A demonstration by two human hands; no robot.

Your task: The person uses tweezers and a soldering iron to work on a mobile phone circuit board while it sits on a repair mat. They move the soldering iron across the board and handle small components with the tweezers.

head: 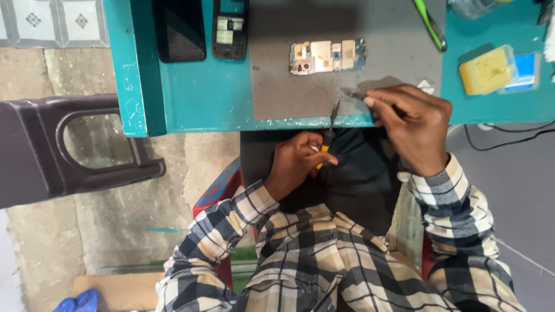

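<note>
Our left hand (298,162) closed around a yellow-handled screwdriver (328,136) below the table edge, our right hand (413,124) pinching tweezers (355,94) on the grey mat (277,86), circuit board (327,56) just beyond both hands, yellow sponge (487,70) off to the right.

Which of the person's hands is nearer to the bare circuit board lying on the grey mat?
Right. The right hand rests on the grey mat, just below-right of the circuit board; the left hand, holding a small tool, sits below the table edge.
</note>
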